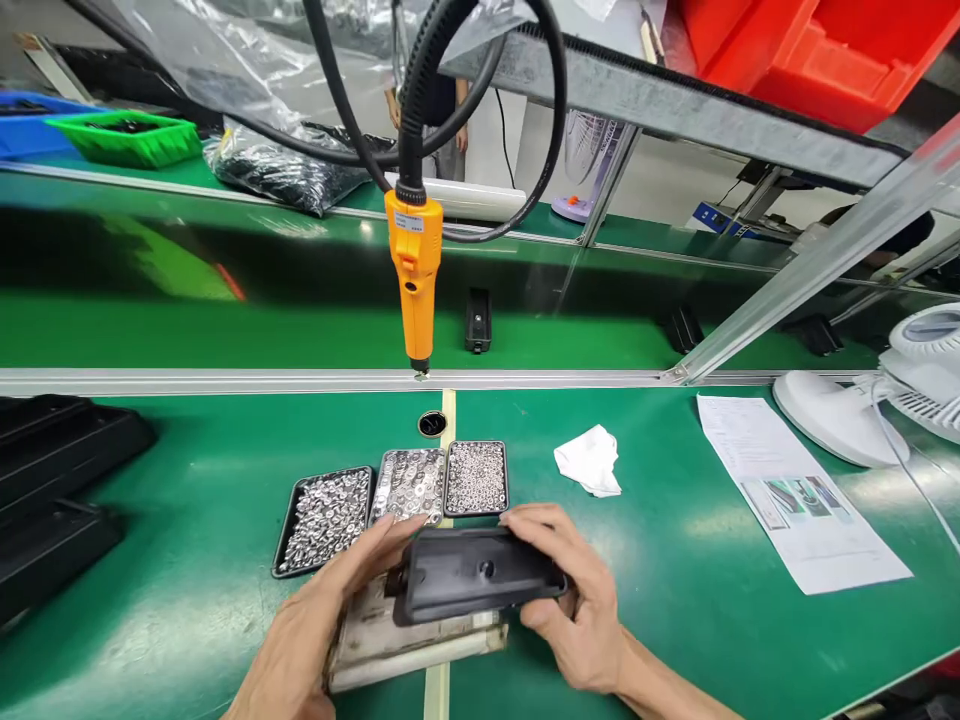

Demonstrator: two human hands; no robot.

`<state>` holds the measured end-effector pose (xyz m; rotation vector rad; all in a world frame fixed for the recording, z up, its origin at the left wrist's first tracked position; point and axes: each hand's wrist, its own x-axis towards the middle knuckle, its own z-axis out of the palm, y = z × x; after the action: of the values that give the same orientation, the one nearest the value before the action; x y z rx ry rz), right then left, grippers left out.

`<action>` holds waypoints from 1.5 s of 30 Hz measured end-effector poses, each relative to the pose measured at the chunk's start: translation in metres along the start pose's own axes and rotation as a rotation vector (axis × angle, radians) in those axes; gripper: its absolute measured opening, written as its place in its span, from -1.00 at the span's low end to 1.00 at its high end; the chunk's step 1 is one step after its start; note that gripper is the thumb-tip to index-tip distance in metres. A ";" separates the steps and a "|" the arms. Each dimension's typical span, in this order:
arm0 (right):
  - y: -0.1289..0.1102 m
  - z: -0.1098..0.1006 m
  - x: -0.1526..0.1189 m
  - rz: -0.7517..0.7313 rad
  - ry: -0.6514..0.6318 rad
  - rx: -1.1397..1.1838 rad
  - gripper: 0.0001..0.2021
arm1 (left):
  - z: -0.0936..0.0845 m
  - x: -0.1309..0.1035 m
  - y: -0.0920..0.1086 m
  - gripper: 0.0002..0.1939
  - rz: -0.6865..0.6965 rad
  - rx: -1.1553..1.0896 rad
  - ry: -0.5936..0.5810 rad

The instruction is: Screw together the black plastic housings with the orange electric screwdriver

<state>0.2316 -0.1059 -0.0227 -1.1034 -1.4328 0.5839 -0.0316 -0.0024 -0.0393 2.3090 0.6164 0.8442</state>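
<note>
A black plastic housing [480, 575] is tilted above a worn, taped block [405, 640] at the bottom middle. My right hand [574, 595] grips the housing's right end, thumb below and fingers on top. My left hand [330, 610] is closed round the left side of the block, its fingertips at the housing's left end. Just beyond sit three small trays of metal parts: a left tray [326, 520], a middle tray [410, 483] and a right tray [477, 478]. An orange power screwdriver [416, 270] hangs nose down above them.
Black housings [60, 480] lie at the left. A white cloth [590, 460], a printed sheet [806, 500] and a white fan [840, 415] are to the right. Beyond the metal rail [225, 381], another black housing [478, 320] rests on the green belt.
</note>
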 end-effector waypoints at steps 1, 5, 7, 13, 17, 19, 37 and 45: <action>0.001 -0.002 0.000 0.048 0.042 0.015 -0.44 | -0.003 0.002 0.003 -0.13 -0.046 -0.014 0.003; 0.010 -0.007 0.001 0.175 0.161 0.087 -0.52 | -0.013 0.020 0.031 -0.77 -0.045 0.109 -0.006; 0.014 -0.008 0.002 0.222 0.173 0.138 -0.54 | -0.011 0.030 0.045 -0.83 0.042 0.120 -0.074; 0.017 -0.008 0.003 0.295 0.184 0.230 -0.57 | 0.001 0.040 0.047 -0.79 0.061 0.145 -0.240; 0.017 -0.008 0.003 0.287 0.192 0.251 -0.58 | 0.000 0.038 0.044 -0.82 0.115 0.201 -0.238; 0.017 -0.008 0.003 0.279 0.194 0.264 -0.58 | 0.001 0.037 0.048 -0.83 0.113 0.245 -0.216; 0.004 -0.007 -0.003 0.193 0.134 0.207 -0.59 | -0.018 0.021 0.037 -0.82 0.035 0.306 0.049; 0.000 0.008 -0.003 -0.118 -0.153 0.053 -0.47 | -0.006 0.000 0.029 -0.43 -0.095 0.011 0.056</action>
<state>0.2238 -0.1071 -0.0256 -0.9422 -1.5941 0.6291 -0.0291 -0.0206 -0.0165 2.2530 0.7509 0.8652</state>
